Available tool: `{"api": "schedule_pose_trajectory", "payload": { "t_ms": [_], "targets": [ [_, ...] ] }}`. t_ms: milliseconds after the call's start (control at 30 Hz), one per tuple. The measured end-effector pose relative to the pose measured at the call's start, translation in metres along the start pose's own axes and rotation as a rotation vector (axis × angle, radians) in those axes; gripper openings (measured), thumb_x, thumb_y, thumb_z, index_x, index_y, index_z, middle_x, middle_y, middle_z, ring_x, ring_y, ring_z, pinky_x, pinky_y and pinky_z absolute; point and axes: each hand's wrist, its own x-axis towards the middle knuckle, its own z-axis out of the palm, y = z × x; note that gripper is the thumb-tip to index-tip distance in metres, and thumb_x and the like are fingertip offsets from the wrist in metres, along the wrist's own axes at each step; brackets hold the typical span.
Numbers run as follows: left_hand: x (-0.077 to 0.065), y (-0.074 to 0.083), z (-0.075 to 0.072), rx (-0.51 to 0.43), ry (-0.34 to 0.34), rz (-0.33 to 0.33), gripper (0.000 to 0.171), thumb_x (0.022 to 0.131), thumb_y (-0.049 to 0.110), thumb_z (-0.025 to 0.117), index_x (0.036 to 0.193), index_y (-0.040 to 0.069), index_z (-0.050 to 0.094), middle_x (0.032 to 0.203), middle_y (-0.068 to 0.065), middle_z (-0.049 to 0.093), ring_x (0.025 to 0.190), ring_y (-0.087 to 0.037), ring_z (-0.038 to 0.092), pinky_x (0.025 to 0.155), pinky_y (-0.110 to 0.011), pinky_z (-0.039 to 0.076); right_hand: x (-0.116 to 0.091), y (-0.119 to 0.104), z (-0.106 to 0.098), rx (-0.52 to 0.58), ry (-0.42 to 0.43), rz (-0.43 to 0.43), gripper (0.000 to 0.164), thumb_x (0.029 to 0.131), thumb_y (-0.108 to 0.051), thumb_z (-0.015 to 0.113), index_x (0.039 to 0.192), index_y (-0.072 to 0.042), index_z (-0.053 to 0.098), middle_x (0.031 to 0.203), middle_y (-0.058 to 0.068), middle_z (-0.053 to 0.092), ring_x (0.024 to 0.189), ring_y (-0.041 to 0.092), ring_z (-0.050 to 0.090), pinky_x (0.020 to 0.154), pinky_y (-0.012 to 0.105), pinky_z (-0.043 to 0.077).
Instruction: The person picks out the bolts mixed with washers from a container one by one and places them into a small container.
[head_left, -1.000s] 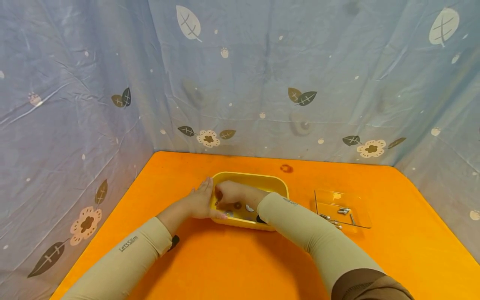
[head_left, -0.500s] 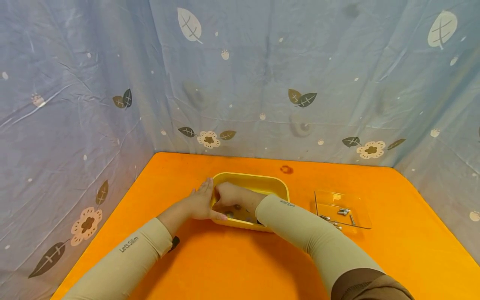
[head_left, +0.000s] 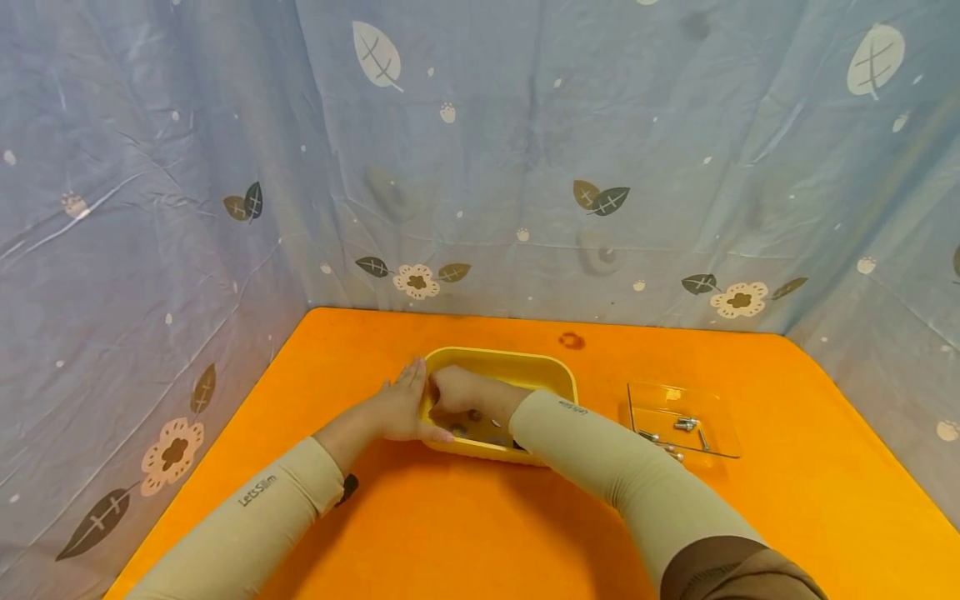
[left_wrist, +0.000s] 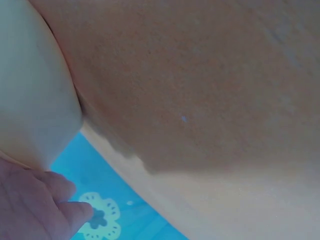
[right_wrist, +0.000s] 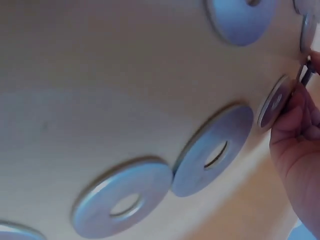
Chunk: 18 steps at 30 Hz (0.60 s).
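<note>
My left hand (head_left: 401, 404) lies against the left end of a yellow plastic basin (head_left: 517, 356), fingers straight along the outside, thumb on the near rim. Inside the basin, at its left end, my right hand (head_left: 461, 392) reaches down. In the right wrist view its fingertips pinch a small dark metal piece that looks like a screw (right_wrist: 308, 73), partly hidden. A washer (right_wrist: 274, 102) lies right beside those fingers. More flat washers (right_wrist: 122, 200) rest on the basin floor. The left wrist view shows mostly the basin's blurred wall (left_wrist: 200, 100).
To the right of the basin stands a clear shallow tray (head_left: 723, 417) with several screws (head_left: 685, 424) in it. The orange table (head_left: 480, 533) is backed by patterned blue curtains (head_left: 480, 167) behind and at both sides.
My right hand has lowered slightly at the basin's left end, and its fingertips are now less visible. The left hand, basin and tray stay in place.
</note>
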Motion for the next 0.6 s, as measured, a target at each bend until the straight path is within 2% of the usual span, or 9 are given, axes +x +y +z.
{"api": "schedule_pose_trajectory", "payload": {
  "t_ms": [133, 233, 333, 433, 500, 600],
  "targets": [
    [0.0, 0.0, 0.001, -0.013, -0.005, -0.008, 0.131, 0.063, 0.075, 0.059, 0.142, -0.008, -0.005, 0.15, -0.023, -0.007, 0.138, -0.035, 0.0, 0.106, -0.058, 0.012, -0.002, 0.008, -0.004, 0.086, -0.066, -0.049, 0.012, 0.08, -0.004, 0.067, 0.089, -0.002, 0.059, 0.066, 0.001, 0.055, 0.042, 0.016, 0.052, 0.041, 0.028, 0.048],
    [0.0, 0.0, 0.001, -0.023, -0.015, -0.015, 0.132, 0.063, 0.075, 0.06, 0.142, -0.007, -0.006, 0.15, -0.022, -0.008, 0.138, -0.035, -0.002, 0.106, -0.058, 0.011, -0.001, 0.011, -0.007, 0.067, -0.119, -0.124, 0.017, 0.078, 0.002, 0.066, 0.093, -0.001, 0.06, 0.071, 0.0, 0.057, 0.045, 0.013, 0.052, 0.045, 0.026, 0.048],
    [0.0, 0.001, 0.0, -0.035, -0.018, -0.013, 0.131, 0.064, 0.074, 0.06, 0.142, -0.007, -0.006, 0.15, -0.022, -0.008, 0.138, -0.035, -0.002, 0.106, -0.058, 0.01, -0.001, 0.011, -0.009, 0.052, -0.198, -0.174, 0.017, 0.077, 0.0, 0.067, 0.093, -0.001, 0.061, 0.07, 0.0, 0.06, 0.047, 0.015, 0.054, 0.047, 0.026, 0.048],
    [0.001, -0.001, -0.001, -0.048, -0.014, -0.005, 0.129, 0.065, 0.072, 0.061, 0.142, -0.007, -0.006, 0.149, -0.022, -0.008, 0.138, -0.036, -0.002, 0.105, -0.06, 0.01, 0.0, 0.008, -0.01, 0.054, -0.281, -0.186, 0.014, 0.08, -0.003, 0.067, 0.092, -0.003, 0.06, 0.069, 0.002, 0.062, 0.048, 0.019, 0.056, 0.046, 0.03, 0.049],
    [0.001, -0.002, -0.002, -0.055, -0.013, 0.001, 0.129, 0.065, 0.071, 0.061, 0.143, -0.007, -0.006, 0.149, -0.023, -0.008, 0.138, -0.036, -0.002, 0.104, -0.061, 0.01, 0.0, 0.005, -0.01, 0.045, -0.31, -0.198, 0.014, 0.08, -0.005, 0.068, 0.092, -0.005, 0.06, 0.073, 0.0, 0.063, 0.052, 0.017, 0.059, 0.049, 0.03, 0.05],
    [0.002, -0.003, -0.002, -0.066, -0.018, 0.005, 0.129, 0.065, 0.072, 0.061, 0.143, -0.006, -0.007, 0.15, -0.022, -0.009, 0.138, -0.035, -0.002, 0.104, -0.061, 0.009, 0.0, 0.001, -0.01, -0.015, -0.337, -0.232, 0.015, 0.081, -0.006, 0.067, 0.094, -0.009, 0.061, 0.078, -0.004, 0.062, 0.061, 0.011, 0.058, 0.056, 0.024, 0.051]
  ]
}}
